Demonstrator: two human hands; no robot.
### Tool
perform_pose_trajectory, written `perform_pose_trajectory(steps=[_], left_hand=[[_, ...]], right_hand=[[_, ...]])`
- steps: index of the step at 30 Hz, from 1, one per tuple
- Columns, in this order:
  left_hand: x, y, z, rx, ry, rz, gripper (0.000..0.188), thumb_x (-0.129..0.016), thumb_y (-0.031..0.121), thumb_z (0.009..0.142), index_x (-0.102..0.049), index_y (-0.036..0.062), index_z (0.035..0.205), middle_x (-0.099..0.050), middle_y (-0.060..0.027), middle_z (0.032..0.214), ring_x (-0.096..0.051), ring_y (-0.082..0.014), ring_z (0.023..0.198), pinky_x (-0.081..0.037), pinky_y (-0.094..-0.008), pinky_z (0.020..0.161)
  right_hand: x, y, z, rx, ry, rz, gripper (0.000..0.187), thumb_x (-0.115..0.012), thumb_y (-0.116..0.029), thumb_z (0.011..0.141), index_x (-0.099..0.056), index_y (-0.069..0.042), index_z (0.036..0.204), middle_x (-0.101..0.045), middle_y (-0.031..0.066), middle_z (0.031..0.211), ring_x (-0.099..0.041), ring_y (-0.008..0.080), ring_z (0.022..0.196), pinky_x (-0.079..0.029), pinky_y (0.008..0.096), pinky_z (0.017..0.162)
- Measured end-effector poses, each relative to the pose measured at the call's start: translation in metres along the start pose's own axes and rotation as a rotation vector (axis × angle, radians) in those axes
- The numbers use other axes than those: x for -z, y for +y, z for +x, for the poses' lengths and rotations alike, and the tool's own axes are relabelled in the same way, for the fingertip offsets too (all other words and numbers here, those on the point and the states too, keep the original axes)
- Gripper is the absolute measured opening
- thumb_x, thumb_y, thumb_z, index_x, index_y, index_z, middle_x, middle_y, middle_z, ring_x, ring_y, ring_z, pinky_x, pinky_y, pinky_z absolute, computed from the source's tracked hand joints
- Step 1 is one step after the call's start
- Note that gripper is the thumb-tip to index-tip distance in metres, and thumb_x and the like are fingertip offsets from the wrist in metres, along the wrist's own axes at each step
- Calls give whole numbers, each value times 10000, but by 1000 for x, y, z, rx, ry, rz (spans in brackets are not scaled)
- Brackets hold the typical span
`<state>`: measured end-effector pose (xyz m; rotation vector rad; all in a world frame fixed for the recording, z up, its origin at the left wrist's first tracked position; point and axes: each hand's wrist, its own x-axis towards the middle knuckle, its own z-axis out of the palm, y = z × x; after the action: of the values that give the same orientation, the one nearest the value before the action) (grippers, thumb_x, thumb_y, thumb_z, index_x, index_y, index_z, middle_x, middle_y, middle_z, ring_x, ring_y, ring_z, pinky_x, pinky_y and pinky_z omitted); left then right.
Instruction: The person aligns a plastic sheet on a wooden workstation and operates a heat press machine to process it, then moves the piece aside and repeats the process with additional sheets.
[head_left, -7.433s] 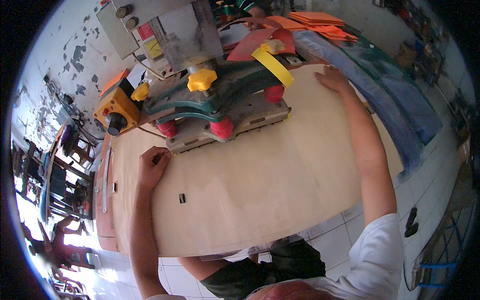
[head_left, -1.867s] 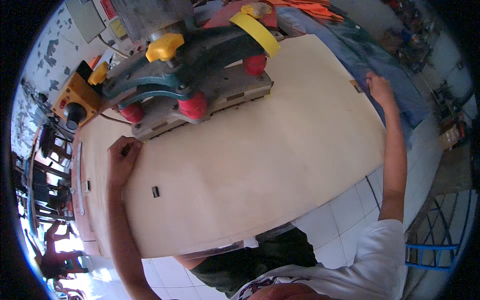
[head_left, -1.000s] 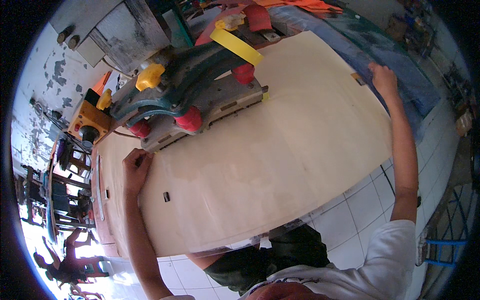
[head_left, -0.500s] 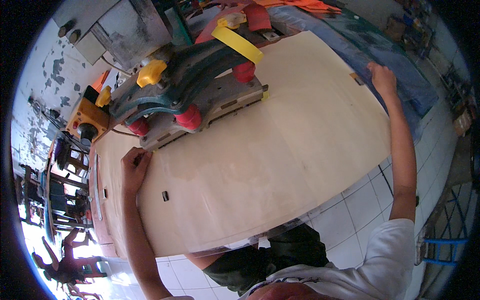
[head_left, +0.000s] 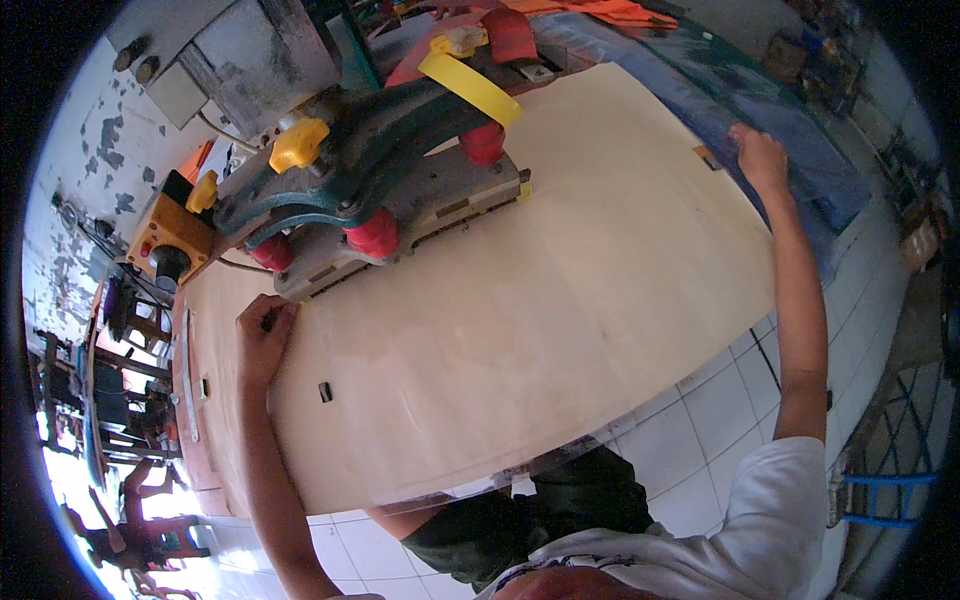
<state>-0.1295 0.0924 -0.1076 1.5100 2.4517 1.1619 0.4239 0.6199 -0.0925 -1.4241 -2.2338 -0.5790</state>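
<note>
A large cream sheet (head_left: 520, 310) spreads over the work table beneath a machine with a dark green curved arm (head_left: 390, 140). From that arm hangs a long metal bar (head_left: 440, 210) on red mounts, low over the sheet. Close to the bar's left end, my left hand (head_left: 265, 330) rests on the sheet with its fingers curled in; what they hold, if anything, is hidden. My right hand (head_left: 762, 158) is closed beyond the sheet's right edge, over a bluish see-through plastic sheet (head_left: 810, 200). Whether it grips that plastic, I cannot tell.
A small dark block (head_left: 325, 392) lies on the cream sheet, and another piece (head_left: 708, 158) sits at its right edge. At the left stands an orange control box (head_left: 172, 240) with a black knob. Orange material (head_left: 620, 12) lies at the back. White floor tiles show below.
</note>
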Motion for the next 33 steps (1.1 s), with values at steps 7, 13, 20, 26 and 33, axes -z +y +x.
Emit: perform_pose_trajectory(steps=[7, 13, 20, 26, 33], left_hand=[[6, -9, -2, 39, -53, -59, 91, -626, 46, 876, -669, -26, 912, -621, -24, 822, -509, -87, 723, -431, -256, 664], [15, 4, -2, 48, -154, -43, 58, -626, 29, 870, -660, -6, 901, -625, -32, 868, -552, -96, 783, -446, -251, 719], [60, 34, -20, 78, -365, 37, 79, -623, 56, 898, -630, 13, 964, -633, -69, 1030, -630, -199, 932, -507, -329, 820], [42, 164, -57, -2, -666, 186, 91, -643, 66, 875, -627, -1, 934, -665, -146, 911, -677, -268, 858, -536, -345, 779], [-62, 304, -60, -820, -943, 72, 218, -605, 188, 877, -609, 36, 1034, -594, -146, 907, -627, -341, 878, -524, -429, 779]], right_hand=[[-2, 3, 3, -19, -12, -10, 185, -539, -216, 948, -692, -190, 1049, -697, 163, 931, -663, 387, 882, -520, 517, 763], [-3, 12, 6, -24, -37, 18, 186, -546, -262, 954, -690, -197, 1052, -702, 134, 951, -662, 377, 905, -519, 509, 769], [6, 9, 13, -78, -121, 217, 191, -593, -274, 907, -699, -161, 1020, -701, 161, 993, -666, 384, 919, -523, 499, 802], [-5, 53, 31, -84, -302, 365, 245, -638, -325, 895, -720, -105, 964, -717, 140, 955, -688, 315, 883, -525, 444, 792], [-10, 59, 37, 10, -311, 436, 264, -655, -274, 917, -708, -21, 967, -717, 63, 838, -663, 174, 782, -499, 351, 716]])
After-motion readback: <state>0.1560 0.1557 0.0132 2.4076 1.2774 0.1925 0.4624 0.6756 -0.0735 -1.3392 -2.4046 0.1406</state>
